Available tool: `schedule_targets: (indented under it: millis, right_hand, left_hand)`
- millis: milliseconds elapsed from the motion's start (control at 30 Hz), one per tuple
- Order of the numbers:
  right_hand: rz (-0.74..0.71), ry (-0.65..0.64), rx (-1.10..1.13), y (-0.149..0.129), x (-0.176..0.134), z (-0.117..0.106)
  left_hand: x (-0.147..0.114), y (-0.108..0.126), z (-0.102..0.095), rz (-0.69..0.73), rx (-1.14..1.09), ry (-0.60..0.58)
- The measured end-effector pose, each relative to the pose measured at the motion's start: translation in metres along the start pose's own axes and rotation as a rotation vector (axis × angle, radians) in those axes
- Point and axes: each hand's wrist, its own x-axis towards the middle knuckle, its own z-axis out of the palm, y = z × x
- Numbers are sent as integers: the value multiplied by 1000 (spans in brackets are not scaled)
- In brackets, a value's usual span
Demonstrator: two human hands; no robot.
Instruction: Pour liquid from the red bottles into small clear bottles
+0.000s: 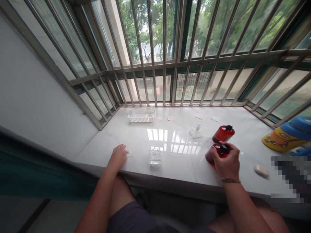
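Note:
My right hand (226, 161) is wrapped around a dark red see-through bottle (211, 154) with a black top, which stands low over the white ledge (177, 171) or on it; I cannot tell which. Just behind is a second red bottle (222, 133), also black-topped. At the left, my left hand (118, 157) rests on the ledge with its fingers together and curled. A small whitish piece (128, 153) shows beside its fingertips, too faint to name. Between the hands stands a clear square container (155, 157).
Towards the window lie a white plastic basket (141, 115) and a clear container with a pump top (196, 131). On the right are a pale oval object (261, 171) and a large blue and yellow bottle (283, 137). Metal window bars (173, 64) close off the back.

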Motion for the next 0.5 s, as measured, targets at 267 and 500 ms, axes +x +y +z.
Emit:
schedule_targets:
  millis: [267,500]
  right_hand:
    - [17,114,-87,21,17,-2]
    - [10,167,-107,23,16,4]
  left_hand:
    - [9,29,-11,46,-311,93]
    - [-6,137,-3,-134,-1401,105]
